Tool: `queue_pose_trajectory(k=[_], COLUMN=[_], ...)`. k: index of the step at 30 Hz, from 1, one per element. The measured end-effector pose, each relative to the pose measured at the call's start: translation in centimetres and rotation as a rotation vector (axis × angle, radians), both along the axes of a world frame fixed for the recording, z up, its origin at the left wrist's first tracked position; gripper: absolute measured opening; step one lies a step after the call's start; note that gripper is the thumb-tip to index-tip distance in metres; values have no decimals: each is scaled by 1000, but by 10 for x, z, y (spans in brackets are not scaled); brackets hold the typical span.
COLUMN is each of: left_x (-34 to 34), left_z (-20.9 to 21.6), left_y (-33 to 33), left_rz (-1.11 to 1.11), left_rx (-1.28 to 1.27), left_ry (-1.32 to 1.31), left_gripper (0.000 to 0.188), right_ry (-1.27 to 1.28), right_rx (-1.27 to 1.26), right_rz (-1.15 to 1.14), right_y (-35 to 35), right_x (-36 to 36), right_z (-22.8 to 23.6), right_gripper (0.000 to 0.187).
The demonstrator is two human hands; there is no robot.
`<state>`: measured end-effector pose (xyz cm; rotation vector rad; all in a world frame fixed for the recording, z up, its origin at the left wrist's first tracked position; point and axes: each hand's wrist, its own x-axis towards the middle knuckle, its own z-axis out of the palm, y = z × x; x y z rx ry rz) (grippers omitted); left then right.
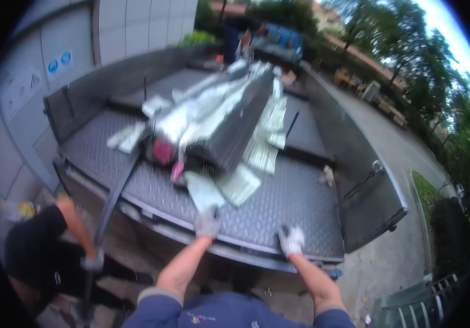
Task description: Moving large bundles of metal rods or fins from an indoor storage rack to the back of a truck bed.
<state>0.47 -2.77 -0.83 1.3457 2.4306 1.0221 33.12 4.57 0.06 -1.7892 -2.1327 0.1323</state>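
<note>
My left hand (207, 223), in a white work glove, reaches onto the truck bed's rear edge, at the lower tip of a pale greenish sheet (204, 190). Blur hides whether it touches the sheet; its fingers look stretched forward. Farther right, my right hand (291, 241), gloved the same way, rests near the same edge with its fingers apart and nothing in them. Ahead of both hands lies a long bundle of dark ribbed strips (232, 134), partly wrapped in pale sheets. Pink material (162, 151) shows at its near end.
The diamond-plate truck bed (295, 205) has upright side walls (350, 126). At lower left a bent-over co-worker (41, 246) holds a long dark bar or strap (116, 194) that reaches the bundle. Another person (240, 41) is at the far end. A building wall (27, 98) stands left.
</note>
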Motion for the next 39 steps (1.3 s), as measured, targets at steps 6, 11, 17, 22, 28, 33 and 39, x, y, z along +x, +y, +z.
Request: queue_pose_trajectory(k=[6,11,17,22,28,33,39], left_x=[-11,-3,9,6,7,11,7], left_z=[2,1,-6,-7,-7,-2,-8], left_y=[1,3,9,5,11,14,14], left_rz=[50,71,90,139,157,186,165], left_rx=[137,94,122,174,143,93,97], left_ry=[31,53,53,111,145,119,128], left_gripper=[22,24,21,18,18,19,18], right_ry=[596,1329,1423,1766,1750,1718,1994], right_rx=[-279,-858,-998,-1095,-1151,-1200,-1570], right_rz=[314,97,45,161,179,78,290], right_y=[46,110,210,218,223,228,257], right_x=[-139,-211,-264,-311,-297,-269,-187], right_z=[40,28,-11,0,0,5,-13], right_gripper=[48,63,81,72,63,41,16])
